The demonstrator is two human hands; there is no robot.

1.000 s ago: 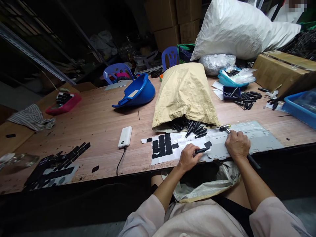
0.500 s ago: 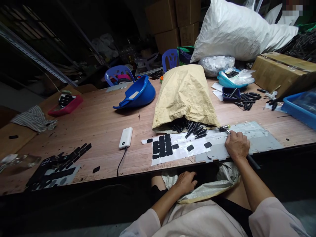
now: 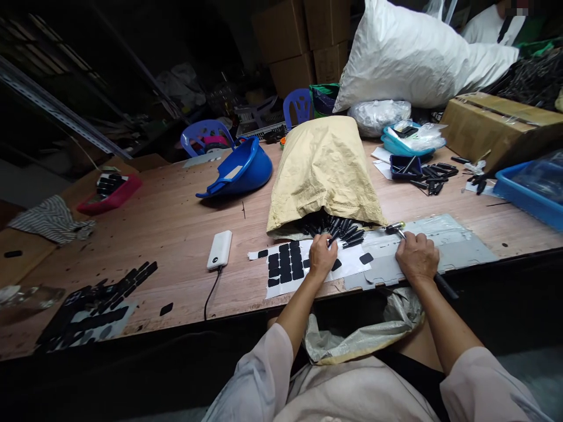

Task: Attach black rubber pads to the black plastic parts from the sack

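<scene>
From my remote seat, I see the right hand (image 3: 417,258), right of the frame's center, with its fingers wrapped around a hammer (image 3: 446,286); the hammer's head is beside the right front corner of the yellow sack (image 3: 325,167). Near the center, I have the left hand (image 3: 323,258) at the black tubes (image 3: 353,236) by the sack's mouth; I can't tell whether its fingers grip one. Black patches (image 3: 285,262) lie left of it on the table (image 3: 176,225).
</scene>
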